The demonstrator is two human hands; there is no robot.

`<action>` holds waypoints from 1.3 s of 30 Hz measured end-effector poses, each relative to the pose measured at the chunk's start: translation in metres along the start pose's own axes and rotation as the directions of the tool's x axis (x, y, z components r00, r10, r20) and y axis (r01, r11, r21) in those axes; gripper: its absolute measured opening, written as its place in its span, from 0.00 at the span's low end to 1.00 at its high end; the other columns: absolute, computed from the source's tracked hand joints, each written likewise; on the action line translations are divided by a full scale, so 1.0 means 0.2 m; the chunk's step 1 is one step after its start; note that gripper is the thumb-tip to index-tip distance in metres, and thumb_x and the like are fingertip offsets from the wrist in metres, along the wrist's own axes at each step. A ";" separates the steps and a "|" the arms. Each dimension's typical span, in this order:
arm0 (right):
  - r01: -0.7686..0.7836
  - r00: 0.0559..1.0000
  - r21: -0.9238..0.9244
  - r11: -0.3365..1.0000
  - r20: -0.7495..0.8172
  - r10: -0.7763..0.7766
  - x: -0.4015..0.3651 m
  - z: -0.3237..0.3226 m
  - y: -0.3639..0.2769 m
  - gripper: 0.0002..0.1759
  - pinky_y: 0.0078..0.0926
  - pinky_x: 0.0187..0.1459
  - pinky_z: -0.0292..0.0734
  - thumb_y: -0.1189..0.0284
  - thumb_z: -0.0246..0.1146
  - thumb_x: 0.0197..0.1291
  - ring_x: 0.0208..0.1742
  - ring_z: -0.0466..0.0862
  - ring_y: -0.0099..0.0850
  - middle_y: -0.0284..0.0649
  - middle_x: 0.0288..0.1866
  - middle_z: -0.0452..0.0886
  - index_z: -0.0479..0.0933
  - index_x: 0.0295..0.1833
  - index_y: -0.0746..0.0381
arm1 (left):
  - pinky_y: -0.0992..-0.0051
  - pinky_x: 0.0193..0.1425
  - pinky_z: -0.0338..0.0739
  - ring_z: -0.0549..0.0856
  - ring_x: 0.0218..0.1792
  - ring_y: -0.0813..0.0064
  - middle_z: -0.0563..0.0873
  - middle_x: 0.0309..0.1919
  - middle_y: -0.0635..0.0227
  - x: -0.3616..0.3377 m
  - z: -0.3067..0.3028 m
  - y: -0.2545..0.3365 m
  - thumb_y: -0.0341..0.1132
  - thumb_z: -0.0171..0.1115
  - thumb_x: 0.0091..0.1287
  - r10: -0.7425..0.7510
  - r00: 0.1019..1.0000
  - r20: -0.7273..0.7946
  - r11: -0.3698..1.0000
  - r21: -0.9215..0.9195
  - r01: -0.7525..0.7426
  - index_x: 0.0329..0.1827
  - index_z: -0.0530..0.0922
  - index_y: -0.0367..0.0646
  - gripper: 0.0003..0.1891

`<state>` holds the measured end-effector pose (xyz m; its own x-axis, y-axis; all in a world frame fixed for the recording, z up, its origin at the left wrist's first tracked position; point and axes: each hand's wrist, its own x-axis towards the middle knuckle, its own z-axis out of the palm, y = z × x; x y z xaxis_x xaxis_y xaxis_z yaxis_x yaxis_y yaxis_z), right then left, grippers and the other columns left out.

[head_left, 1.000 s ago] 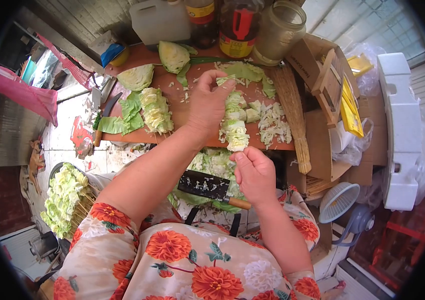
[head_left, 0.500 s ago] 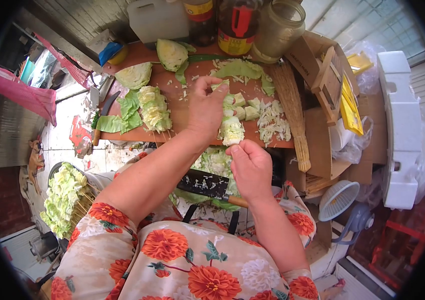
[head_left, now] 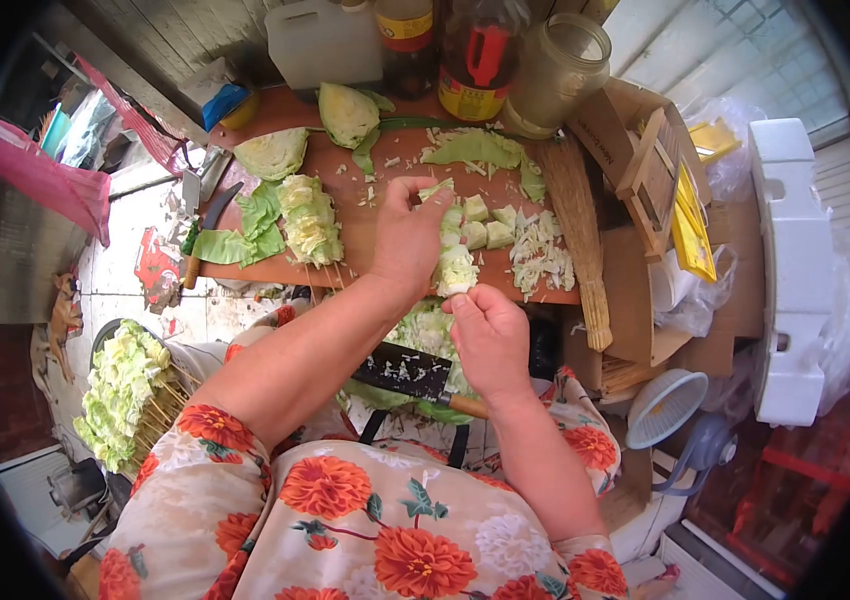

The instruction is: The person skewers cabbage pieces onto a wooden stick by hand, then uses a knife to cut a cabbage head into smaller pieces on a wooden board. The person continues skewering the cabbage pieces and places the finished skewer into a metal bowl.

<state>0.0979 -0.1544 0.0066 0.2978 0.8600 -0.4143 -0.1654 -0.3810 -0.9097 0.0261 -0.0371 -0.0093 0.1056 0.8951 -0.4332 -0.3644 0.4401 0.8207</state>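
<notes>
My left hand (head_left: 411, 228) pinches the upper end of a row of cabbage pieces (head_left: 455, 262) at the middle of the red-brown board (head_left: 355, 150). At the lower end of that row, my right hand (head_left: 488, 335) is closed with fingertips pressed together; a skewer there is too hidden to make out. Loose cabbage chunks (head_left: 488, 231) and shreds (head_left: 542, 257) lie just to the right. Finished-looking cabbage skewers (head_left: 311, 220) rest on the board to the left. Below my hands, a cleaver (head_left: 410, 373) with bits on its blade lies over more cabbage.
Cut cabbage halves (head_left: 273, 154), a jug (head_left: 325, 45), a sauce bottle (head_left: 480, 60) and a glass jar (head_left: 560, 70) stand at the back. A straw brush (head_left: 577, 230) lies right, beside cardboard boxes (head_left: 630, 270). Skewered cabbage (head_left: 123, 390) fills a container at lower left.
The row of cabbage pieces and my right hand have shifted slightly left. My left hand is a little lower, still at the upper end. The camera view has moved slightly.
</notes>
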 end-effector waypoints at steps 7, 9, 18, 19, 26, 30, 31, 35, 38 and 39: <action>-0.089 0.971 -0.079 0.993 0.216 0.105 0.04 0.00 0.06 0.08 0.18 0.26 0.69 0.72 0.56 0.66 0.23 0.73 0.17 0.32 0.25 0.77 0.76 0.43 0.66 | 0.76 0.42 0.74 0.77 0.35 0.75 0.80 0.41 0.62 0.07 -0.14 0.06 0.34 0.65 0.63 0.375 0.925 0.070 0.842 0.393 -0.371 0.49 0.73 0.39 0.15; -0.088 0.958 -0.053 0.995 0.268 0.099 0.07 0.02 0.10 0.09 0.18 0.28 0.71 0.73 0.56 0.66 0.25 0.75 0.18 0.33 0.27 0.78 0.76 0.46 0.66 | 0.72 0.49 0.74 0.79 0.42 0.69 0.80 0.44 0.56 0.11 -0.19 0.08 0.35 0.65 0.62 0.426 0.895 0.132 0.728 0.538 -0.426 0.53 0.72 0.38 0.19; -0.171 0.949 -0.110 0.979 0.247 0.193 0.30 0.26 0.30 0.12 0.20 0.33 0.74 0.76 0.54 0.65 0.29 0.80 0.23 0.38 0.31 0.81 0.76 0.51 0.69 | 0.72 0.51 0.75 0.81 0.46 0.70 0.78 0.52 0.52 0.35 -0.52 0.33 0.47 0.60 0.67 0.374 0.927 -0.036 0.667 0.704 -0.242 0.69 0.60 0.35 0.35; -0.155 0.953 -0.147 0.977 0.239 0.187 0.33 0.29 0.32 0.12 0.21 0.33 0.74 0.76 0.54 0.65 0.29 0.80 0.23 0.38 0.31 0.81 0.76 0.51 0.69 | 0.72 0.50 0.75 0.81 0.45 0.70 0.78 0.51 0.53 0.33 -0.52 0.38 0.47 0.60 0.66 0.366 0.926 -0.093 0.718 0.661 -0.218 0.70 0.59 0.35 0.35; -0.109 0.959 -0.294 0.950 0.221 0.178 0.48 0.48 0.50 0.15 0.21 0.31 0.75 0.72 0.54 0.66 0.27 0.80 0.21 0.38 0.30 0.82 0.76 0.53 0.68 | 0.73 0.45 0.75 0.83 0.40 0.74 0.78 0.55 0.56 0.21 -0.53 0.51 0.43 0.61 0.65 0.338 0.935 -0.105 0.870 0.415 -0.268 0.66 0.64 0.39 0.30; -0.103 0.951 -0.378 0.920 0.234 0.202 0.52 0.49 0.56 0.17 0.27 0.35 0.78 0.68 0.56 0.65 0.30 0.84 0.29 0.43 0.33 0.84 0.76 0.54 0.65 | 0.73 0.43 0.76 0.83 0.39 0.75 0.77 0.55 0.58 0.24 -0.57 0.48 0.40 0.62 0.64 0.311 0.944 -0.111 0.847 0.483 -0.222 0.66 0.64 0.40 0.30; 0.000 0.961 -0.455 0.890 0.247 0.126 0.53 0.47 0.59 0.17 0.31 0.39 0.78 0.67 0.56 0.64 0.35 0.85 0.35 0.45 0.35 0.84 0.76 0.54 0.64 | 0.73 0.43 0.76 0.83 0.39 0.75 0.78 0.54 0.59 0.25 -0.56 0.47 0.39 0.63 0.63 0.305 0.948 -0.096 0.846 0.485 -0.223 0.66 0.65 0.39 0.29; 0.217 0.960 -0.756 0.617 0.279 0.005 0.40 0.38 0.37 0.20 0.41 0.51 0.77 0.65 0.58 0.61 0.47 0.83 0.49 0.51 0.42 0.84 0.76 0.56 0.62 | 0.74 0.43 0.77 0.83 0.39 0.75 0.82 0.47 0.62 0.29 -0.53 0.38 0.36 0.64 0.60 0.277 0.960 0.023 0.758 0.608 -0.234 0.60 0.71 0.37 0.25; 0.245 0.932 -0.834 0.494 0.343 0.117 0.29 0.28 0.25 0.20 0.41 0.52 0.76 0.66 0.58 0.60 0.47 0.83 0.48 0.51 0.45 0.84 0.76 0.56 0.62 | 0.68 0.51 0.77 0.85 0.44 0.61 0.85 0.44 0.52 0.30 -0.44 0.25 0.38 0.65 0.58 0.243 0.953 0.183 0.595 0.747 -0.296 0.54 0.77 0.36 0.22; 0.231 0.938 -0.838 0.495 0.326 0.115 0.26 0.25 0.24 0.20 0.41 0.52 0.76 0.66 0.58 0.60 0.47 0.83 0.48 0.51 0.45 0.84 0.76 0.56 0.62 | 0.68 0.51 0.77 0.85 0.44 0.61 0.85 0.44 0.52 0.29 -0.40 0.20 0.38 0.65 0.58 0.236 0.951 0.199 0.596 0.743 -0.303 0.54 0.77 0.36 0.22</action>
<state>0.0588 -0.1112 -0.0578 -0.0466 0.8741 -0.4835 0.7747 -0.2740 -0.5699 -0.0565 0.0275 -0.0316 0.1984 0.9695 -0.1443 0.4385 0.0439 0.8976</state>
